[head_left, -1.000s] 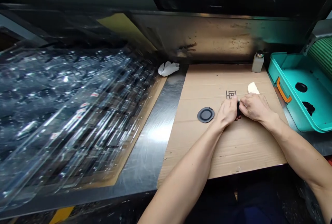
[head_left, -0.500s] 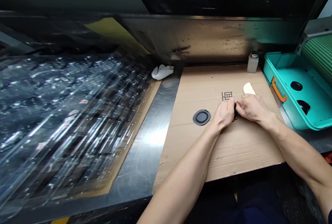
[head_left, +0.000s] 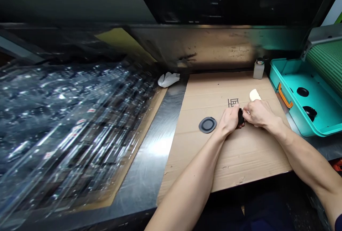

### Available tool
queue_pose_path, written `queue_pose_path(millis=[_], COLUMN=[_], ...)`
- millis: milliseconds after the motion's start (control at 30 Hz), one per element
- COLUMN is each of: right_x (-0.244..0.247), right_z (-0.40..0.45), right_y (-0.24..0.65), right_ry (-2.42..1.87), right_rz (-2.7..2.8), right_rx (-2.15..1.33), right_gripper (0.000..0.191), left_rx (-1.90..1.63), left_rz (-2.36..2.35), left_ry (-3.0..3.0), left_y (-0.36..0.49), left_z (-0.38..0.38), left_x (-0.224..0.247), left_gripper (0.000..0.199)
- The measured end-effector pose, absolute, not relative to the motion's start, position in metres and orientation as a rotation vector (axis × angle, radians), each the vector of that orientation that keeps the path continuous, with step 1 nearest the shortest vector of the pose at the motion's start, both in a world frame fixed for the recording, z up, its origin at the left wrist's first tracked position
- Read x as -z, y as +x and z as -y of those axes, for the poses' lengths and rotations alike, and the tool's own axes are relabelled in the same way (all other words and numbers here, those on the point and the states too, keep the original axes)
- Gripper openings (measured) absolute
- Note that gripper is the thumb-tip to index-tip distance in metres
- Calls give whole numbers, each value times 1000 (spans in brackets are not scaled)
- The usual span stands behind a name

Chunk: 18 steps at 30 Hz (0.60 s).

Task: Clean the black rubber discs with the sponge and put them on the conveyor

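Note:
Both hands meet over the cardboard sheet (head_left: 197, 159). My left hand (head_left: 230, 119) is closed on a small black part (head_left: 241, 117), mostly hidden by the fingers. Pinched fingers of my right hand (head_left: 257, 113) touch the right side of that black part; whether they hold something else too, I cannot make out. Left of the hands, a flat dark grey disc (head_left: 207, 125) with a ring in its middle lies on the cardboard. Just beyond my right hand is a cream-coloured piece (head_left: 254, 95), partly covered by the hand.
A teal bin (head_left: 296, 122) with an orange handle (head_left: 285, 96) holds a few black round parts (head_left: 302, 91) at the right. A small bottle (head_left: 258, 69) stands at the cardboard's back edge. Crumpled white tissue (head_left: 169, 80) and stacked clear plastic trays (head_left: 80, 127) are to the left.
The view has shifted slightly. My right hand has drawn a little away from my left, so more of the black part shows between them.

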State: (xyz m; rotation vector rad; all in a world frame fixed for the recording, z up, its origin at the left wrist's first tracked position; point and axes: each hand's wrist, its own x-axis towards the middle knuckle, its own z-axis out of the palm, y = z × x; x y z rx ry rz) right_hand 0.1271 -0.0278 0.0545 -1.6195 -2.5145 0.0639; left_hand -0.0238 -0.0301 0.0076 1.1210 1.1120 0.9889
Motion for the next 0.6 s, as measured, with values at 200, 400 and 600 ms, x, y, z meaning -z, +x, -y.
queue_pose_path(millis=[200,400,600], right_x=[-46,-37,-22], right_z=[18,13,21], right_y=[141,138,113], right_ry=[-1436,-1373,-1303], right_rz=[1979,1830,2055], right_rx=[-60,-284,-322], right_gripper=[37,32,17], left_rx=[-1004,-1054,-1188], left_rz=[-806,-737,-702], left_ry=[351,280,464], left_y=[-36,-41,-20], left_z=[14,13,18], left_x=[-16,-15,-7], left_gripper=[52,46,36])
